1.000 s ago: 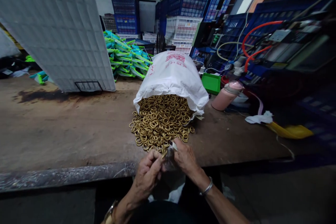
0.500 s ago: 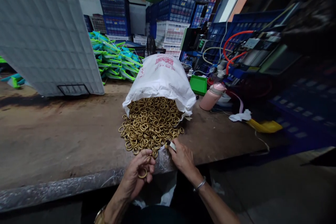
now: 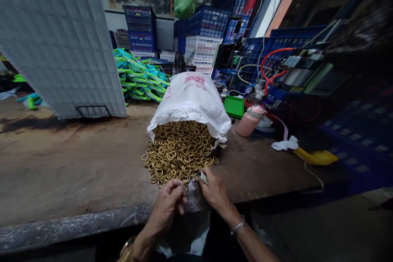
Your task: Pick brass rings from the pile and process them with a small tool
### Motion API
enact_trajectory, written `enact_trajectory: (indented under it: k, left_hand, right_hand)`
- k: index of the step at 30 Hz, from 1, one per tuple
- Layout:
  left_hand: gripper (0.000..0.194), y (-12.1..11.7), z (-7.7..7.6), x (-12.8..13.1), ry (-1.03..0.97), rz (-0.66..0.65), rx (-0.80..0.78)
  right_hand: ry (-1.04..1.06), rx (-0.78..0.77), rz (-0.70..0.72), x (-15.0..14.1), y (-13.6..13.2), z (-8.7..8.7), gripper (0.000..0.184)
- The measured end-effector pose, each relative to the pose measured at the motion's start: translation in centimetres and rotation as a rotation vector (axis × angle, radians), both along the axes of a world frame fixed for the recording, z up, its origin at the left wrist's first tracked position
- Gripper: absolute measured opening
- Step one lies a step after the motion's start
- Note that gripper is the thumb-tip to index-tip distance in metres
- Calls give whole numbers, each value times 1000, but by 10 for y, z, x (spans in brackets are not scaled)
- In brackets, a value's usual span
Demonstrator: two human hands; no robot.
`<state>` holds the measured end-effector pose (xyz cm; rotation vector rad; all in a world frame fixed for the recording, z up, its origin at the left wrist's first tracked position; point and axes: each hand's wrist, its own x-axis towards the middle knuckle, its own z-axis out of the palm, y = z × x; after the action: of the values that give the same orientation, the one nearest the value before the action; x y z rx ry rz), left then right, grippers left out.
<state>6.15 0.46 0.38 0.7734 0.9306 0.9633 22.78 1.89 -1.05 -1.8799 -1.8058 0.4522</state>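
Observation:
A heap of brass-coloured rings [image 3: 172,159] spills from the mouth of a white woven sack [image 3: 192,102] lying on the table. At the heap's near edge, my left hand [image 3: 170,200] is closed with thumb and forefinger pinched together. Part of a ring [image 3: 185,187] shows at those fingertips; the rest is hidden by the fingers. Just to the right, my right hand [image 3: 215,192] is wrapped round a small tool with a pale grip and dark tip [image 3: 203,177]. Its tip points at the rings; its exact kind cannot be made out.
A grey quilted panel [image 3: 70,49] stands at left on the wooden table [image 3: 76,163]. Behind it lie green and blue plastic pieces [image 3: 141,77]. Right of the sack are a green tray [image 3: 233,106], a pink bottle [image 3: 250,120] and a yellow piece [image 3: 317,156]. Crates [image 3: 204,47] are stacked behind.
My left hand has turned so that its back shows, and its fingers have drawn together; the ring hanging at its fingers is out of sight. My right hand keeps its grip. The view has tilted up slightly.

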Motion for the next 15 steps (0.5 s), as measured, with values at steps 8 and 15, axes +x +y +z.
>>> enact_trajectory:
  k: [8, 15]
  left_hand:
    - [24, 26, -7, 9, 247, -7, 251]
    - [21, 25, -2, 3, 217, 46, 228]
  right_hand:
    - [102, 81, 240, -15, 3, 16, 12]
    - [289, 62, 225, -20, 8, 10, 15]
